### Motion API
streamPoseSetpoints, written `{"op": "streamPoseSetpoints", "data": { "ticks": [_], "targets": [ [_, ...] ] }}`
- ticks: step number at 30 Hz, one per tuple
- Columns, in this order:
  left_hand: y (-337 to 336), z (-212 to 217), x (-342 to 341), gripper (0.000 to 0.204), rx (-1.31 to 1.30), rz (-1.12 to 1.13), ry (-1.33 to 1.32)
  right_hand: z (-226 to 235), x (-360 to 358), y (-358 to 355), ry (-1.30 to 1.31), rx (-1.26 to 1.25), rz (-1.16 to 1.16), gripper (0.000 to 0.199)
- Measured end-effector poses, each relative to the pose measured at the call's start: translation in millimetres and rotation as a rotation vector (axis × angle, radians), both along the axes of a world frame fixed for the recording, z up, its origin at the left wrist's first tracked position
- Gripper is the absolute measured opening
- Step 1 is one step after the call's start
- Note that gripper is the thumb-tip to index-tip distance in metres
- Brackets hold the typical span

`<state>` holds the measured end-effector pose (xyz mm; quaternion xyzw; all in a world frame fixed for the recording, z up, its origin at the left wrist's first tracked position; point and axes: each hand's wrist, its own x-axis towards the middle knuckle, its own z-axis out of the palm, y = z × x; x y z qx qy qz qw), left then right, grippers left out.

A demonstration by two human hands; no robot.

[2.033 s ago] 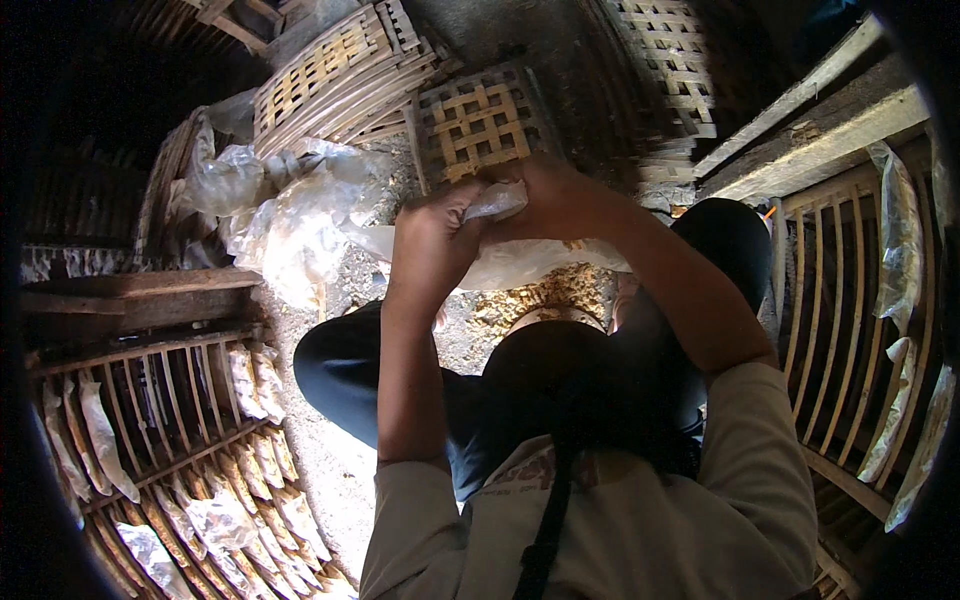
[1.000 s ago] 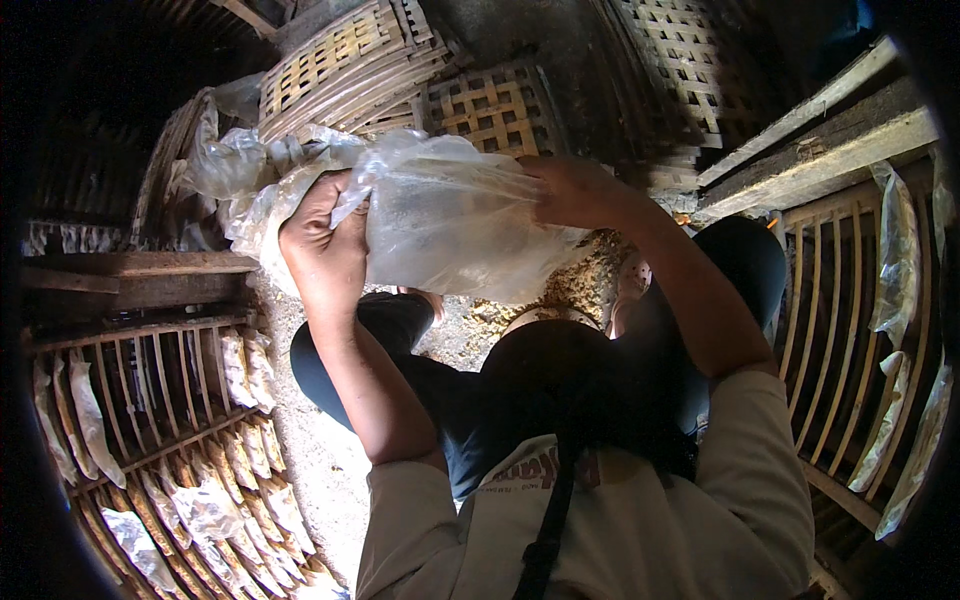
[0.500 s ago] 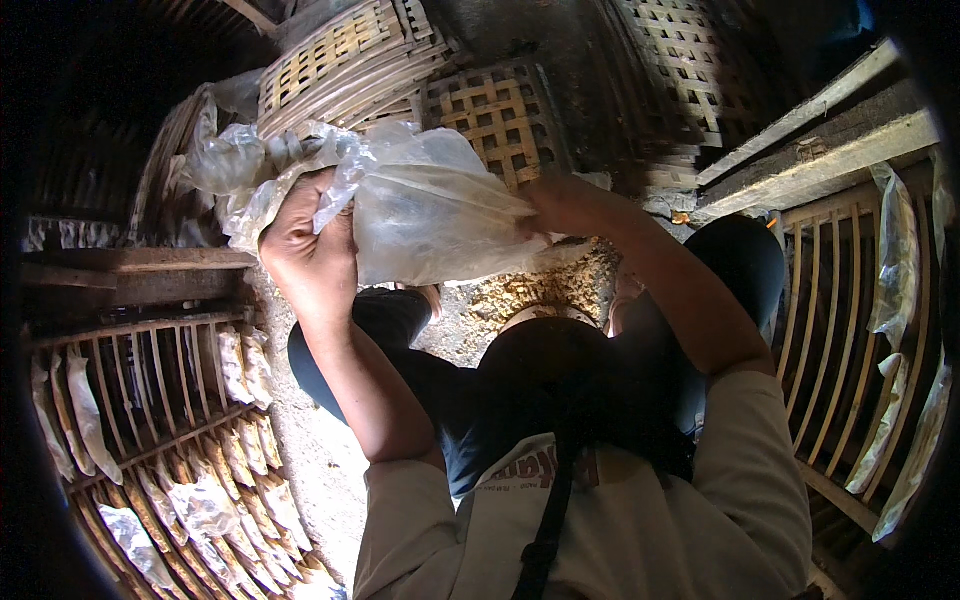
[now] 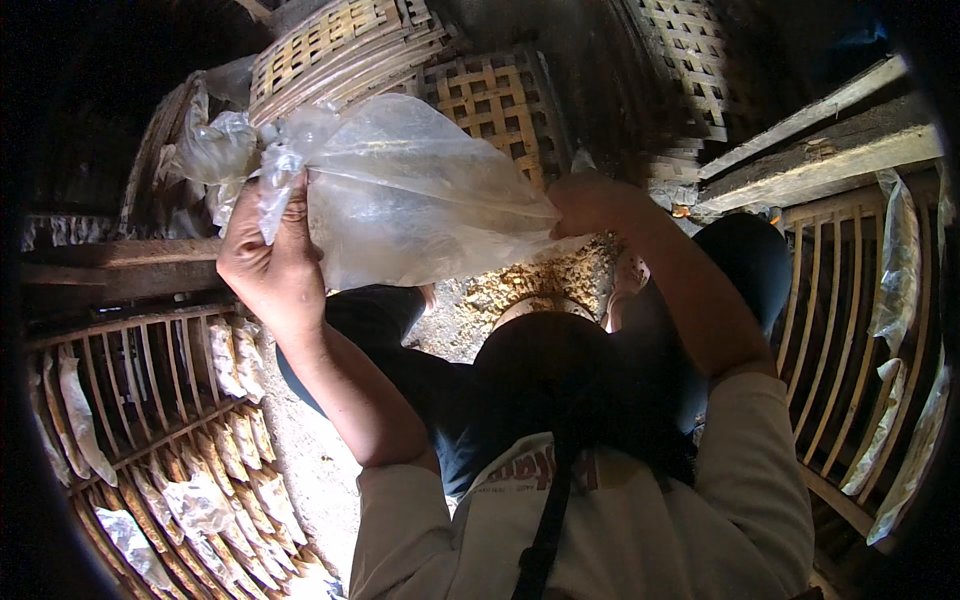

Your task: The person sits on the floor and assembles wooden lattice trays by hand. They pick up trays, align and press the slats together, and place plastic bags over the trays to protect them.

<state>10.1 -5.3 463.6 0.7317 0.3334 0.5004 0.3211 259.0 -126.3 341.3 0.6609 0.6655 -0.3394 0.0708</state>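
A large clear plastic bag [image 4: 420, 200] is stretched between my two hands in front of my knees. My left hand [image 4: 275, 250] is closed around its gathered, crumpled left part, thumb upward. At the other end, my right hand [image 4: 592, 205] pinches the bag's right edge, its fingers partly in shadow. More bunched plastic [image 4: 218, 145] hangs out to the left of my left hand. Below the bag, a heap of yellowish crumbly grains [image 4: 535, 280] shows between my feet, partly hidden by my lap.
Slatted racks with plastic-wrapped packs [image 4: 215, 490] stand on my left. Another slatted rack [image 4: 840, 340] with plastic-covered pieces is on my right, below wooden beams [image 4: 830, 160]. Stacked woven bamboo trays [image 4: 330, 50] and a woven panel [image 4: 495, 105] lie ahead.
My left hand has moved left and the bag is drawn out wider and flatter. My right hand has shifted slightly to the right, still pinching the edge.
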Motion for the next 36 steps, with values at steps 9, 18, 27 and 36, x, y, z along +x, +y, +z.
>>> {"op": "streamPoseSetpoints", "data": {
  "ticks": [9,18,27,36],
  "targets": [
    [3,-2,0,0.014,0.028,-0.013,0.079,-15,-4,10,-0.075,-0.127,-0.029,0.058],
    [-6,1,15,0.009,-0.137,-0.314,0.357,40,-38,16,1.190,0.349,-0.459,0.063],
    [-2,7,5,0.014,-0.103,-0.168,0.272,34,-8,14,0.807,0.317,-0.434,0.048],
    [4,10,-5,0.014,-0.082,-0.052,0.122,30,-24,14,0.757,0.469,-0.254,0.046]
  ]
}}
